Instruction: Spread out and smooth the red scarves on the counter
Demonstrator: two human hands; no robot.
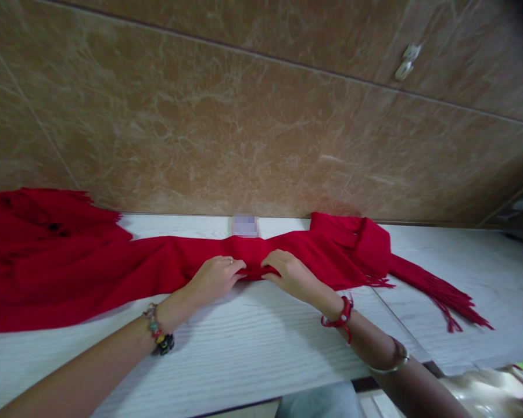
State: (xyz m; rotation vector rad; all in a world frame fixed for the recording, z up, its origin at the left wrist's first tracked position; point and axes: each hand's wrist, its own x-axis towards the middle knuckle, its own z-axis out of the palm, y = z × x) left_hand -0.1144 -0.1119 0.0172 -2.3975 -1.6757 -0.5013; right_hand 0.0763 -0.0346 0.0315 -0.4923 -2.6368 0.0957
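Note:
A long red scarf with fringed ends stretches across the white wood-grain table. Near its middle, my left hand pinches the near edge of the cloth between thumb and fingers. Just to the right, my right hand grips the same edge, a small gap apart from the left. The cloth between them is gathered into a narrower band. At the right, part of the scarf is folded over itself, and a fringed end trails on the table. More red fringed cloth lies bunched at the far left.
Behind the scarf, a small card-like item with a blurred face lies by the wall. The brown marbled tile wall bounds the table's far side. A small white fixture is on the wall. Shiny pale material shows at lower right.

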